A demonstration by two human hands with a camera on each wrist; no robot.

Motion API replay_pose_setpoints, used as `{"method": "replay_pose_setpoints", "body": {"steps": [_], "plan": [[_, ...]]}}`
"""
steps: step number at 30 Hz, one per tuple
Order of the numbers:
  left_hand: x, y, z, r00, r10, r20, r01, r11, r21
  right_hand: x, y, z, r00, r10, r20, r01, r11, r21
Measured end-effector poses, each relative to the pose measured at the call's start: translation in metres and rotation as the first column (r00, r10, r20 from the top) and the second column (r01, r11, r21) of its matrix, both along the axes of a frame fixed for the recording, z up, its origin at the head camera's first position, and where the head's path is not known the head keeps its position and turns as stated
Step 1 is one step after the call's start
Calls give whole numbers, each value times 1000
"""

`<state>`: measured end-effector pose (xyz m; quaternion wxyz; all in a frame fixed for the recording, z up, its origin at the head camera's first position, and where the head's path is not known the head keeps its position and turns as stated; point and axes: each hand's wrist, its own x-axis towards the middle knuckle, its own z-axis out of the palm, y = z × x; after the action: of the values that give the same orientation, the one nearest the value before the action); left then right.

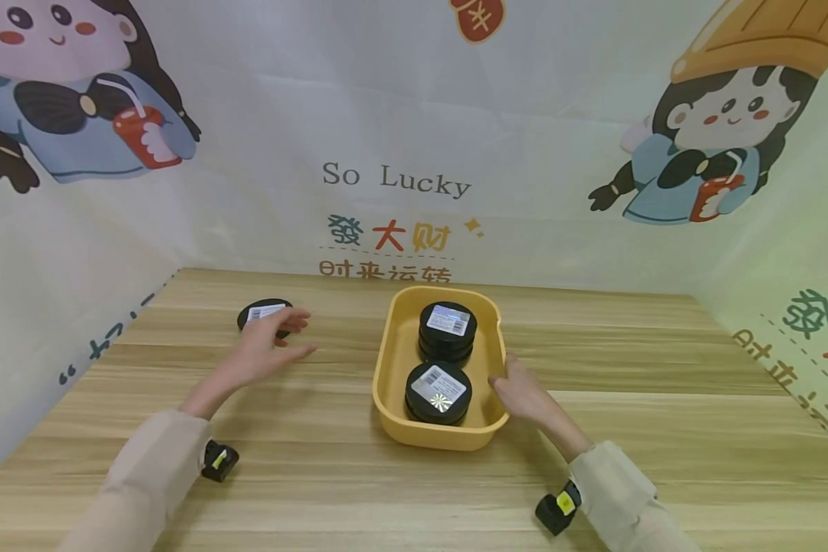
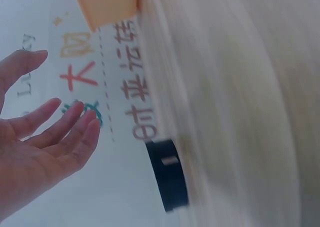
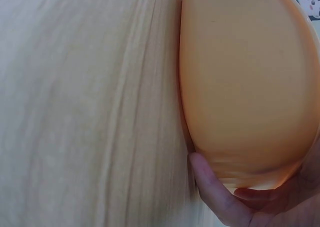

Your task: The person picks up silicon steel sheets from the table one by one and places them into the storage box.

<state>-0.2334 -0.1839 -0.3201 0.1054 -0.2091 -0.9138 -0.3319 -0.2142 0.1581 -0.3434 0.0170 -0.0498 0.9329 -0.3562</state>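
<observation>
A yellow plastic bin (image 1: 428, 438) stands on the table, holding two short stacks of flat black round tins with white labels, a far stack (image 1: 448, 320) and a near stack (image 1: 438, 391). My right hand (image 1: 524, 392) grips the bin's right wall, thumb at the rim; the right wrist view shows fingers (image 3: 212, 187) against the outer wall. To the left, a single black tin (image 1: 265, 308) lies label up. My left hand (image 1: 262, 354) is just in front of it, partly covering it, fingers spread and holding nothing. In the left wrist view that tin (image 2: 168, 177) appears apart from the hand.
The wood-grain table (image 1: 635, 353) meets a printed white cloth backdrop (image 1: 262, 153) close behind the bin and the lone tin. Cloth also closes off the left and right sides. A small black camera (image 1: 218, 460) is strapped at each wrist.
</observation>
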Motion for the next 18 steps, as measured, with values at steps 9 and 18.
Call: {"method": "replay_pose_setpoints", "body": {"steps": [9, 18], "plan": [[-5, -29, -5, 993, 100, 62, -100, 995, -6, 0, 0, 0, 1000, -3, -4, 3, 1000, -2], [-15, -44, -8, 971, 197, 135, -190, 980, -61, -1, 0, -2, 1000, -12, -9, 12, 1000, 12]]}}
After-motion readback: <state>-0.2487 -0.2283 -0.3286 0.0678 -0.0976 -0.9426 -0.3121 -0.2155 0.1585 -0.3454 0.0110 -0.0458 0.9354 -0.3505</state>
